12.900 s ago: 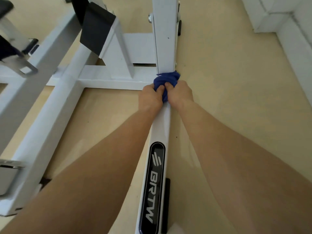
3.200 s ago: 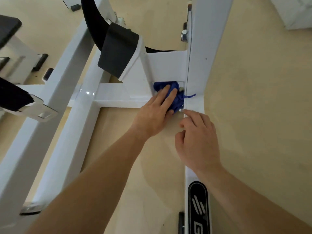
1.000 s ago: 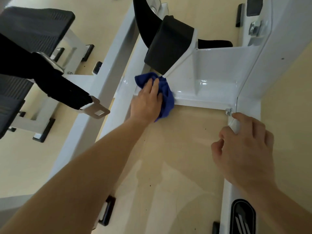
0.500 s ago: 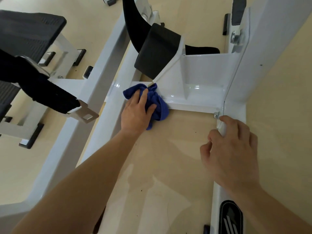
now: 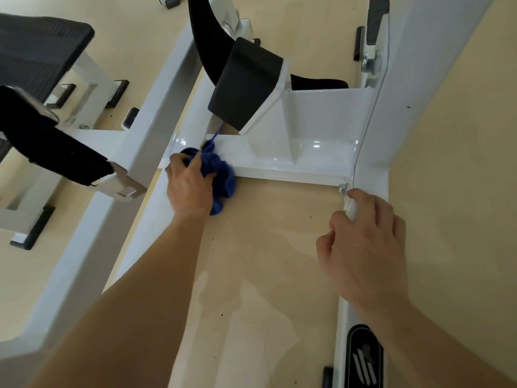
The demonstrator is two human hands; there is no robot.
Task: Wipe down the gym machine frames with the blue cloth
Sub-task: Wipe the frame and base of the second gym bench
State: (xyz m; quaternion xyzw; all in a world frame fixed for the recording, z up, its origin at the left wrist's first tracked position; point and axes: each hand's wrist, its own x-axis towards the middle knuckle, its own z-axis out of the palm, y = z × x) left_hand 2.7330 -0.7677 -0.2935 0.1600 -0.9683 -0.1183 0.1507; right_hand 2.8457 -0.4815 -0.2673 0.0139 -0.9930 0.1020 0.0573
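Note:
My left hand grips the bunched blue cloth and presses it on the white floor crossbar of the gym machine frame, where the bar meets the long left rail. A loose thread of the cloth points up toward the black pad. My right hand rests with curled fingers on the white right-hand base rail, just below a small bolt. It holds nothing else.
A black pad on a white bracket hangs over the crossbar. A white upright post rises at the right. A black padded arm and a black seat stand at the left. Beige floor lies between the rails.
My left hand has slid the cloth a little left and toward me along the crossbar, and the cloth is more bunched. My right hand stays on the right rail.

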